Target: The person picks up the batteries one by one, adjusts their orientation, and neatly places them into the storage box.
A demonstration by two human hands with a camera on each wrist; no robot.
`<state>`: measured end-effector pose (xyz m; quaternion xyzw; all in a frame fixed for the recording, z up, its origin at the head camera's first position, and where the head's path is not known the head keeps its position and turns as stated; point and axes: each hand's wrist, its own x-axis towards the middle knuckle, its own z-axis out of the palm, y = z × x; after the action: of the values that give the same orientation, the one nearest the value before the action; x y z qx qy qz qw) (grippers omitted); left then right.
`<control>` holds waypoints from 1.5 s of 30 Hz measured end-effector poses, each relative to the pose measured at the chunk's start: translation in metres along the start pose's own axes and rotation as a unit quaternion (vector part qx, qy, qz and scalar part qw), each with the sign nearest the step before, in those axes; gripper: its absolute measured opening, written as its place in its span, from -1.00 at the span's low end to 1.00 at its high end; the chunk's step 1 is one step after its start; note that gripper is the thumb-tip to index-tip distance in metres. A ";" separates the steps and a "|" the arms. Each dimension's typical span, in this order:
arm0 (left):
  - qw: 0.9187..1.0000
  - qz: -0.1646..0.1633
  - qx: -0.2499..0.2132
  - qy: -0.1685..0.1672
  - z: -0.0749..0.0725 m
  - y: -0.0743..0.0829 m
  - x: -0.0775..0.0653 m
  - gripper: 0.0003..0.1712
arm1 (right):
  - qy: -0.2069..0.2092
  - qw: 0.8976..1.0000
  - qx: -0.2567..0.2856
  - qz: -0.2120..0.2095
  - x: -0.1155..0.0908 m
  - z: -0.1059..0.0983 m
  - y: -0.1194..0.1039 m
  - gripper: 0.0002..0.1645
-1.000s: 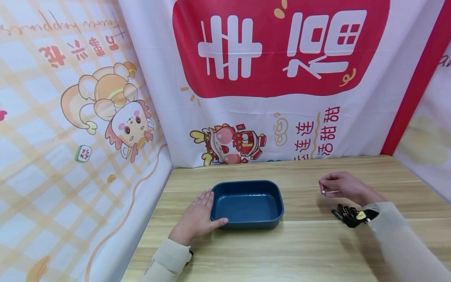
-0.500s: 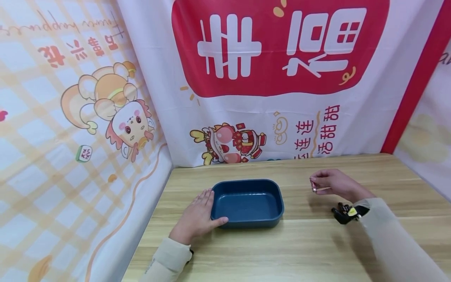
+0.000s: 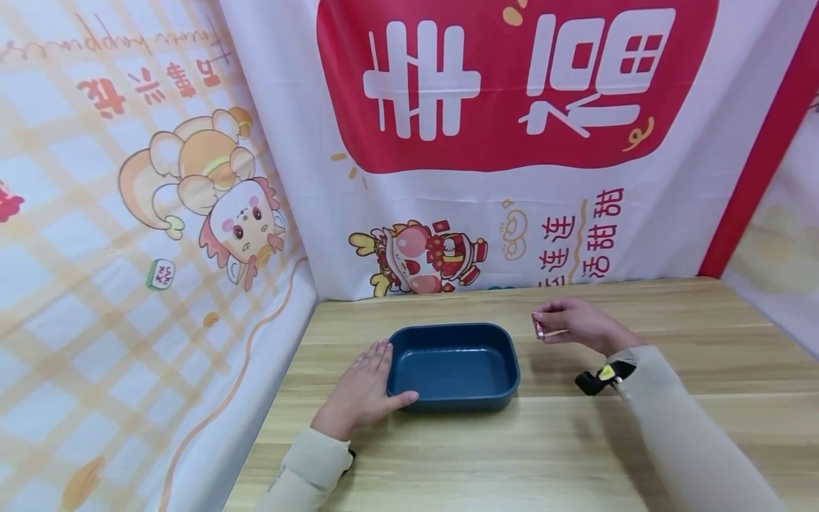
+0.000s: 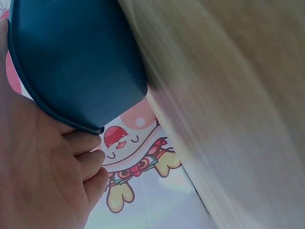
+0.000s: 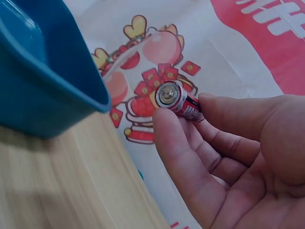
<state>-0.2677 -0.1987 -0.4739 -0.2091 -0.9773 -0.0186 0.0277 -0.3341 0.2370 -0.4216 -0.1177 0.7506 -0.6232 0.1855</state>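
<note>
My left hand [image 3: 361, 391] rests against the left end of a dark blue rectangular box [image 3: 453, 407], its fingers along the left wall and its thumb at the front rim. In the left wrist view the fingertips [image 4: 90, 164] touch the rim of the box. To the right of the box, my right hand [image 3: 579, 323] pinches a small red and silver battery [image 5: 183, 102] between thumb and fingers, above the table. One metal end of the battery faces the right wrist camera. The inside of the box shows no object in the head view.
The box stands on a light wood-grain table [image 3: 448, 462]. A white and red printed cloth [image 3: 512, 192] hangs behind the table, and another patterned cloth [image 3: 192, 299] borders its left side. A black wrist camera [image 3: 604, 377] hangs below my right wrist.
My right hand has moved left with the battery, closer to the right end of the box. My left hand and the box have kept their places.
</note>
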 end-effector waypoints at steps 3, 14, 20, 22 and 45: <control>1.000 0.000 -0.002 0.000 -0.002 0.001 0.001 0.26 | -0.005 1.000 -0.002 -0.001 0.007 0.005 -0.003 -0.62; 1.000 -0.004 -0.005 -0.006 -0.001 0.001 0.000 0.27 | -0.021 1.000 -0.003 0.006 0.026 0.028 0.002 -0.69; 1.000 -0.006 -0.007 -0.009 -0.001 0.002 -0.004 0.26 | -0.014 1.000 0.001 0.008 0.032 0.041 0.001 -0.65; 1.000 -0.005 -0.008 -0.009 0.000 0.001 -0.004 0.26 | -0.013 1.000 -0.002 0.013 0.034 0.045 0.000 -0.63; 1.000 -0.010 -0.009 -0.008 -0.002 0.002 -0.002 0.27 | -0.048 0.999 0.009 -0.007 0.053 0.092 -0.007 -0.73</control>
<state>-0.2648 -0.1982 -0.4716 -0.1996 -0.9794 -0.0260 0.0176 -0.3433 0.1317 -0.4356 -0.1509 0.7344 -0.6248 0.2180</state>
